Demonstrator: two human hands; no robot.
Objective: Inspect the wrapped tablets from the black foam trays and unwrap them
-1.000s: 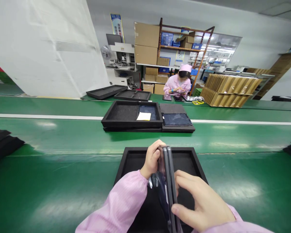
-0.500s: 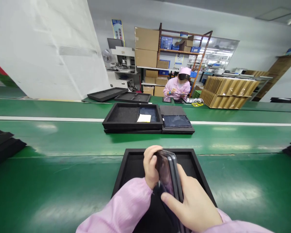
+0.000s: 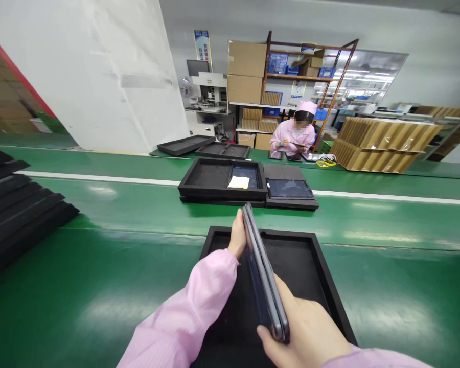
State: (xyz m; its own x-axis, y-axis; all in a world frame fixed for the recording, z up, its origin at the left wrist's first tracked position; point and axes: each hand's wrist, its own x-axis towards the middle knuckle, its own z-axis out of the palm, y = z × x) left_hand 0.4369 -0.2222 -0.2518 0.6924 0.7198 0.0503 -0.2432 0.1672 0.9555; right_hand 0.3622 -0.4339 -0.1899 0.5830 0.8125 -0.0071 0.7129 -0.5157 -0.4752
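Two dark, slim tablets (image 3: 263, 271) stand on edge, pressed face to face, above a black foam tray (image 3: 331, 286). My right hand (image 3: 304, 322) grips their near end, its thumb on the left side and its fingers around the right side. At the far end my left hand (image 3: 238, 236) lies against the left face; most of its fingers are hidden behind the tablets. The tray's visible floor is bare black foam.
Across the green bench stand another black tray (image 3: 205, 176) holding a tablet with a white paper, and a tablet (image 3: 290, 188) on foam. Black foam pieces (image 3: 23, 209) are stacked at left. A co-worker in pink (image 3: 294, 134) sits beyond, near cardboard dividers (image 3: 385, 145).
The tablets have turned more edge-on and their far end has risen in view. My left hand has shifted down their left face. The view has swung left, showing more of the foam stack.
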